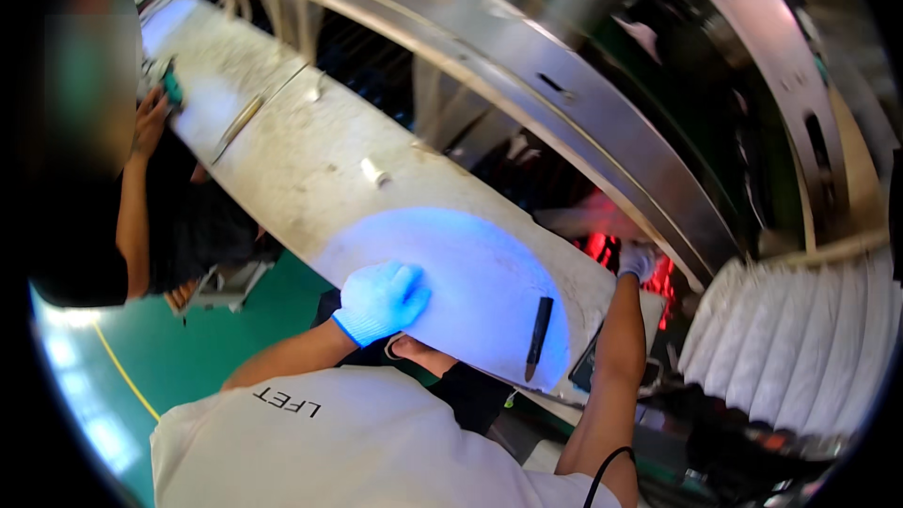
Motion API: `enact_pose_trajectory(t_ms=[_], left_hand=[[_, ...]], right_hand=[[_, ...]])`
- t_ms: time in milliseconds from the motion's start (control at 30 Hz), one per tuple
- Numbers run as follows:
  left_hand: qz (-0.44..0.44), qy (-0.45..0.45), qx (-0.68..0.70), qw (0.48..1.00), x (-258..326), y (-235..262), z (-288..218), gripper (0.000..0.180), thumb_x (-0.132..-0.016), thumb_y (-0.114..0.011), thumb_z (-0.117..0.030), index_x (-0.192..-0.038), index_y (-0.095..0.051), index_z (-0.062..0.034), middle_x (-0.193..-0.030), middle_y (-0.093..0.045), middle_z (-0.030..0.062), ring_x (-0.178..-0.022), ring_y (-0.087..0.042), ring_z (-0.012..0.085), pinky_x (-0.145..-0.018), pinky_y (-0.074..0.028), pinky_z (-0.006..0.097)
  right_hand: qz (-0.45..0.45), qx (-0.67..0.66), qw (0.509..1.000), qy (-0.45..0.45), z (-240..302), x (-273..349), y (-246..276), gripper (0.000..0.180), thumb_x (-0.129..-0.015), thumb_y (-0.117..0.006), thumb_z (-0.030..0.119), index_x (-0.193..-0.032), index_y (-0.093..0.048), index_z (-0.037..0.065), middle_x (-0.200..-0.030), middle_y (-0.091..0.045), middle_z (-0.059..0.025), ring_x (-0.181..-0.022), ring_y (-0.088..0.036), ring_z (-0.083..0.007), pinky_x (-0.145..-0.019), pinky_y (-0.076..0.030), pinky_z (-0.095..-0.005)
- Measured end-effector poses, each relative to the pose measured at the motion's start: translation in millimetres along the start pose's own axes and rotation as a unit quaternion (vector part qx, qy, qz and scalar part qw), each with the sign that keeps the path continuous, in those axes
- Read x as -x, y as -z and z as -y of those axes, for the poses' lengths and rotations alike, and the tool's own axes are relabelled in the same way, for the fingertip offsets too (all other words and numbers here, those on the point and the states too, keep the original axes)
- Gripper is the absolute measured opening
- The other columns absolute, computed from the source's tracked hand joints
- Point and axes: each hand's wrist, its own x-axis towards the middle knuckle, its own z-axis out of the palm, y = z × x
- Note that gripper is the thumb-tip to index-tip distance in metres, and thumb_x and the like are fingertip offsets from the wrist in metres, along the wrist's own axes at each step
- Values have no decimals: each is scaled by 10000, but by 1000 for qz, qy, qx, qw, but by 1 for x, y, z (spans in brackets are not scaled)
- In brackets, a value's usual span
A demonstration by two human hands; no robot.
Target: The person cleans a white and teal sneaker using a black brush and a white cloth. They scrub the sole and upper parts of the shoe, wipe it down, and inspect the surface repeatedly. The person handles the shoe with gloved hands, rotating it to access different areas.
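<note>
Head view: L hand [381, 299] flat, open on blue-lit white bench [310, 169]; R hand [638, 260] grip unclear.

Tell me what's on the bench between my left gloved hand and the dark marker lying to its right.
Nothing lies between them. In the head view, the left hand and the dark marker are separated only by bare, blue-lit bench top.

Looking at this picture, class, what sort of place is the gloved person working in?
Probably a factory or metalworking shop: a long scuffed white workbench, a large curved steel ring with slots behind it, and a green painted floor. The left hand wears a glove.
</note>
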Motion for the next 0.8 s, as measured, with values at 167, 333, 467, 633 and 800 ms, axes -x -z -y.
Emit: enact_pose_trajectory(t_ms=[167, 333, 467, 633, 800], left_hand=[[4, -3, 13, 1000, 2, -1, -4, 248, -908, -793, -350, -1044, -741, -149, -850, -691, 87, -728, -720, 338, -620, -574, 506], [30, -8, 7, 999, 2, -4, 5, 250, -925, -776, -361, -1055, -740, -149, -855, -693, 111, -734, -719, 368, -616, -566, 533], [53, -4, 21, 998, -1, 1, -1, 280, -925, -780, -365, -1094, -761, -144, -889, -721, 135, -779, -739, 391, -671, -591, 537], [145, 125, 332, 924, -5, 19, -11, 745, -909, -863, -395, -1556, -631, -109, -1336, -756, 195, -1165, -768, 319, -979, -624, 433], [195, 202, 736, 616, 7, 25, -59, 915, -924, -898, -220, -1685, -435, -10, -1536, -638, 160, -1347, -661, 270, -1124, -561, 432]], right_hand=[[-64, 24, 997, 22, -68, -84, -53, 780, -922, -694, 712, -1404, -727, 100, -1430, -742, -163, -1261, -717, -346, -1022, -601, -487], [3, 1, 993, 120, -55, -81, -23, 527, -1052, -654, 490, -1319, -799, 59, -1436, -768, -156, -1229, -755, -328, -1007, -615, -474], [240, -728, 640, -47, -33, 59, 54, 349, -1075, -668, 459, -1261, -783, 188, -1041, -752, -60, -852, -727, -244, -800, -608, -370], [307, -863, 392, -90, 33, 325, 159, 545, -1115, -608, 516, -1505, -582, 137, -1167, -704, -108, -893, -691, -288, -875, -602, -462], [310, -642, 677, 183, 17, 416, 177, 472, -1079, -736, 429, -1341, -731, 36, -1196, -776, -101, -1077, -740, -274, -992, -587, -452]])
